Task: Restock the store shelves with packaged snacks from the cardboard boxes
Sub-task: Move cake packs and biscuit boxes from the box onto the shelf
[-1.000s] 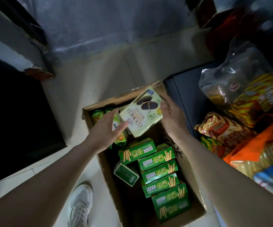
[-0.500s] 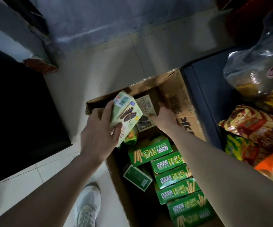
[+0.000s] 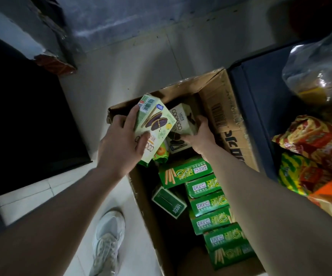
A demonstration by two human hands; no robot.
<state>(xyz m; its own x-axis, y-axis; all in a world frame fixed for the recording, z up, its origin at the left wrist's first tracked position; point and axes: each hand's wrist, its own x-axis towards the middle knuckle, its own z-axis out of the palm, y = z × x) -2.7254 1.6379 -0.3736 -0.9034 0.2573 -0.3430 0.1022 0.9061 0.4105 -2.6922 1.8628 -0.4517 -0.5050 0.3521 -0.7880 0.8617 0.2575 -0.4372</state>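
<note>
An open cardboard box (image 3: 223,108) stands on the floor, filled with snacks. My left hand (image 3: 121,144) grips a pale green cookie box (image 3: 153,124) over the carton's far left corner. My right hand (image 3: 198,136) is down inside the carton, curled round a second cookie box (image 3: 183,120) of the same brand. Several green biscuit-stick boxes (image 3: 205,188) lie in a row along the carton's near part. A dark green box (image 3: 169,202) lies beside them, and green snack packets (image 3: 161,154) sit under my left hand.
Bagged snacks (image 3: 316,156) crowd a dark shelf (image 3: 254,86) to the right of the carton. A clear bag (image 3: 320,62) lies above them. A black surface (image 3: 22,116) fills the left side. My white shoe (image 3: 107,240) stands on the pale tiled floor left of the carton.
My left hand took over the first cookie box and shifted it left. My right hand let it go, reached into the carton and now grips a second cookie box.
</note>
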